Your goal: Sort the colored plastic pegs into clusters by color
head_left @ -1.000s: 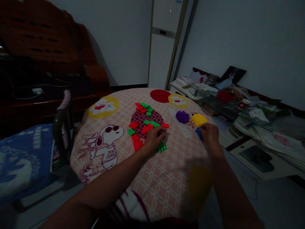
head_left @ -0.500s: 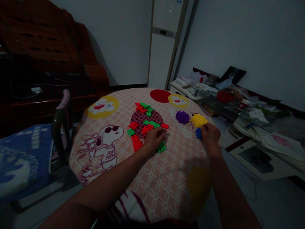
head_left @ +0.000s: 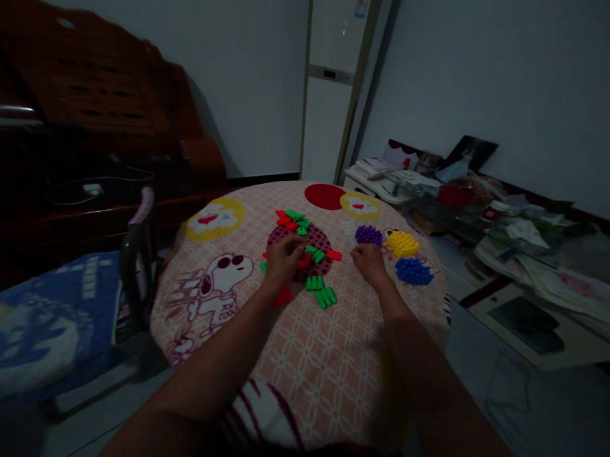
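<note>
1. Our left hand (head_left: 284, 256) is over the near left part of the dotted circle (head_left: 323, 236), fingers bent and drawn close together; we cannot tell whether they grip a piece.
2. Our right hand (head_left: 368, 261) is just nearer to us than the purple pile (head_left: 369, 235), its fingertips bunched narrow; whether anything small sits in them, we cannot tell.
3. Red and green pieces (head_left: 315, 254) lie on and around the circle, some hidden behind our left hand; one red piece (head_left: 337, 255) points out past its right rim, into the gap between our hands.
4. Two green pieces (head_left: 326, 296) lie on our side of the circle, and patterned cloth runs from there to the table's (head_left: 305, 362) near edge, giving us room between our forearms.
5. The yellow pile (head_left: 403, 244) and blue pile (head_left: 414, 271) lie right of our right hand; the blue one is near the right edge.
6. Beyond that edge stands a cluttered shelf (head_left: 503, 289); past the left edge, a chair (head_left: 97, 288).
</note>
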The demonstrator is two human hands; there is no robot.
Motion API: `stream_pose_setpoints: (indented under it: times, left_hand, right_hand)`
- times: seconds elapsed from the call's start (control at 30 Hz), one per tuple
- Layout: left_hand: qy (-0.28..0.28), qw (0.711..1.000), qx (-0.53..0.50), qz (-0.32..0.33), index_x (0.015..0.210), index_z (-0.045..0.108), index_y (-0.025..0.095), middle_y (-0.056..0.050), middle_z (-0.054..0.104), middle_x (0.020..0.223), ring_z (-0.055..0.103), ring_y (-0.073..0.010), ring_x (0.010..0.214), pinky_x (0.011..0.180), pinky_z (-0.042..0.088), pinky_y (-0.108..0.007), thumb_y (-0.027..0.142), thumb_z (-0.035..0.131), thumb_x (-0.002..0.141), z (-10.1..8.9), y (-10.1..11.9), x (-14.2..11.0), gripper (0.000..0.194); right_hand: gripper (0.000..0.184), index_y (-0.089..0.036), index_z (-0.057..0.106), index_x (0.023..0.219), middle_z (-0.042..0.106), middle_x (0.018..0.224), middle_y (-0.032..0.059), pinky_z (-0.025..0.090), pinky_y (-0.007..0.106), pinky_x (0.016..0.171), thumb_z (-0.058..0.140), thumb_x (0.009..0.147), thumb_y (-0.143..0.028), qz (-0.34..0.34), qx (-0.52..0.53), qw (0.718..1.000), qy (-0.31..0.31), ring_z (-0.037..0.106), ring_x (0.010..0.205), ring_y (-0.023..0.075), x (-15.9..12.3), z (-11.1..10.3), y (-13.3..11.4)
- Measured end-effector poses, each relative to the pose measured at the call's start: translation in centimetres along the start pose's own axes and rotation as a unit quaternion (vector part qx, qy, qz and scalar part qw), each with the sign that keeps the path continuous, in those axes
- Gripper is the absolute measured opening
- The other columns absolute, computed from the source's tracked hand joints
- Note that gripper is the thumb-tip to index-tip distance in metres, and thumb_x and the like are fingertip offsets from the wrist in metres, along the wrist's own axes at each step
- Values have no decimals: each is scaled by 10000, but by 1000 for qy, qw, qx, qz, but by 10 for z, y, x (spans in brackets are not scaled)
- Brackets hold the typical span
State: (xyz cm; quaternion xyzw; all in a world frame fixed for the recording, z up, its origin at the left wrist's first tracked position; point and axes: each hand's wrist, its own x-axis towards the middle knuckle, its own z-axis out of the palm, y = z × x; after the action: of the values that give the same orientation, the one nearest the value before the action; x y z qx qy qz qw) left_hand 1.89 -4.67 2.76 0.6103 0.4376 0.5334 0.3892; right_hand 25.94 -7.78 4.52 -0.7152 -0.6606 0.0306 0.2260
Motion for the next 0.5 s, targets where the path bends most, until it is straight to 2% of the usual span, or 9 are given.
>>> stream_pose_setpoints:
  times: [0.17, 0.3, 0.4, 0.5]
  left_hand:
    - [127, 991, 21, -23, 1000, 704, 160, -31, 729, 826, 691, -162, 726, 721, 558, -279, 311, 594, 750, -44, -20, 28, 312]
    - [176, 981, 64, -56, 985, 704, 157, -30, 709, 797, 680, -159, 724, 720, 542, -278, 268, 582, 730, -68, -36, 38, 303]
    - [139, 982, 124, -33, 940, 729, 167, -47, 736, 860, 688, -189, 814, 782, 538, -300, 228, 594, 727, -63, -32, 34, 259]
    - [40, 986, 160, 32, 959, 747, 182, -70, 752, 970, 690, -223, 922, 891, 528, -348, 251, 621, 789, -42, -22, 24, 223]
  right_hand:
    - [256, -189, 781, 868, 776, 880, 92, 406, 269, 664, 534, 881, -252, 20, -6, 999, 50, 660, 783, 197, 1, 33, 7]
    - [283, -196, 775, 887, 768, 907, 107, 407, 284, 676, 511, 908, -295, 9, -18, 998, 60, 649, 779, 207, -5, 46, 12]
    - [328, -181, 771, 924, 767, 925, 114, 423, 294, 714, 471, 944, -311, -8, -12, 998, 62, 659, 803, 216, -5, 47, 14]
    - [369, -182, 767, 1031, 773, 980, 113, 445, 303, 766, 427, 984, -315, -16, -6, 998, 64, 679, 868, 230, -5, 47, 14]
